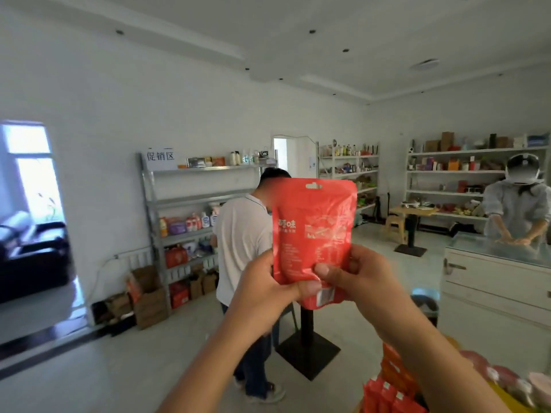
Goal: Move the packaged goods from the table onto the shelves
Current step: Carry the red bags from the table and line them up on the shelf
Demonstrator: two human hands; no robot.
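Pinching its lower corners, left hand (262, 293) and right hand (368, 281) hold one red pouch (316, 231) upright in mid-air.
This looks like the carrying step: the metal shelves (190, 201) at left already hold bottles and red cartons, so the pouch needs walking over and standing on a free tier. More red packs (390, 391) wait at lower right.

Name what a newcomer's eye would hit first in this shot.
The red pouch, held upright at the centre, its lower part gripped by the left hand and the right hand. Behind it stands a person in a white shirt, by the metal shelves on the left wall. More red packs lie stacked bottom right.
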